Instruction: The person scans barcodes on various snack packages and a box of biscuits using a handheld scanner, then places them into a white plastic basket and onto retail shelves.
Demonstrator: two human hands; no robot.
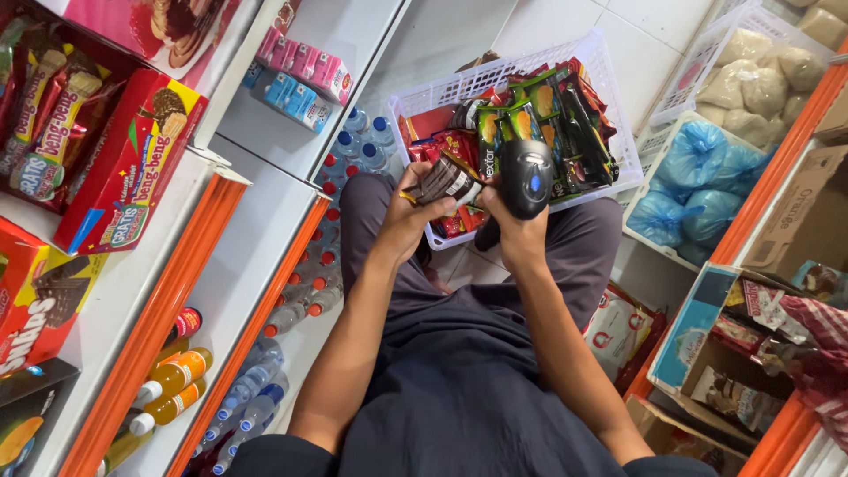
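Seated view: my left hand (408, 215) grips a small dark snack packet (447, 180) above my lap; my right hand (512, 231) clasps a black handheld barcode scanner (526, 177). Knee-balanced white plastic basket (609, 79) could tip.

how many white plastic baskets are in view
3. One basket of snack packets sits on the person's lap, under the left hand and right hand. A second with blue bags lies to its right. A third with pale bags is at top right. Others may be hidden.

head camera, looking steeply down, close
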